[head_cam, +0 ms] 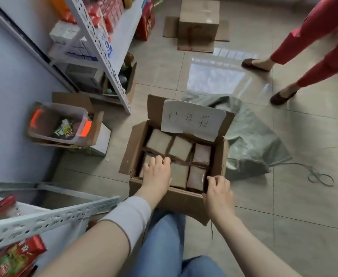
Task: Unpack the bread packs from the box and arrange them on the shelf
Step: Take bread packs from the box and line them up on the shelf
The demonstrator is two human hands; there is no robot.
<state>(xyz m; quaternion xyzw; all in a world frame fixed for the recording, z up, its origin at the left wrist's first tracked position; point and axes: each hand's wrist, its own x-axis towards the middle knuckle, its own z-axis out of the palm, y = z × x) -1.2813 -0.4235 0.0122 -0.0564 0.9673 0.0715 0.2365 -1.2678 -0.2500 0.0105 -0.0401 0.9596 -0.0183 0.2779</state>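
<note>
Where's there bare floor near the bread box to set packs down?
Bare tile lies right of the open box, between the right hand and the grey bag, and left of it toward the clear bin. Behind the box, the bag crowds the floor.

We are in what looks like a small shop's stockroom or back area. A white slotted-steel shelf [96, 43] stands against the wall, loaded with red packets and white-and-blue cartons of goods. A second steel shelf [50, 214] beside us holds red snack packets [16, 256]. Cardboard boxes sit about the tiled floor [283, 196]: an open box [172, 198] of wrapped bread packs [181, 148] with a handwritten paper label [192, 120] on its flap, a taped carton [199, 23] further off, and a clear plastic bin [58, 122] set on flattened cardboard. A grey-green woven sack [250, 142] lies beside the open box.
</note>
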